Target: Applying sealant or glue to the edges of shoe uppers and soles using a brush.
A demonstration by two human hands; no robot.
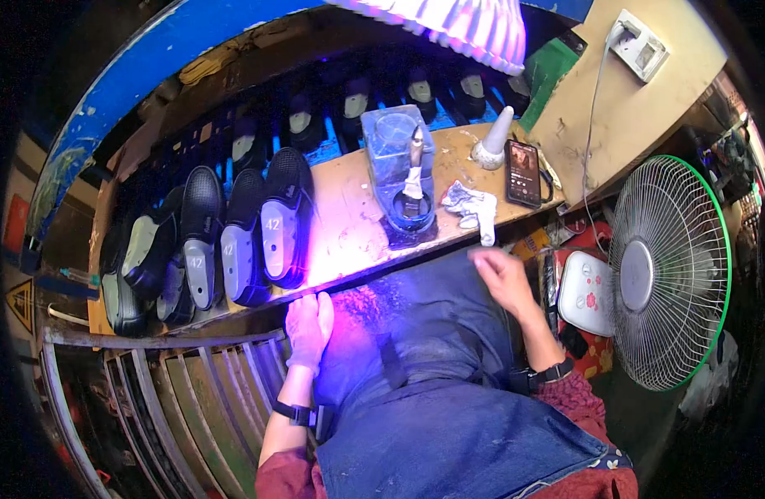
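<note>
My left hand (310,328), in what looks like a thin pale glove, hangs by the bench's front edge below the shoes, fingers stretched out and holding nothing visible. My right hand (503,281) is bare, its fingers curled in just off the front edge. Close above it a crumpled white glove (472,206) lies on the bench, one finger drooping over the edge; hand and glove look apart. Several black slip-on shoes (203,204) on grey lasts stand at the bench's left. A brush (414,166) stands in a dark pot (409,223) beside a clear plastic container (392,125).
A phone (524,173) and a whitish cone-shaped object (492,140) are at the bench's right. More shoes on lasts (356,98) line a rack behind. A bright lamp (457,29) hangs overhead. A fan (669,270) stands to the right, a metal rack (191,391) at lower left.
</note>
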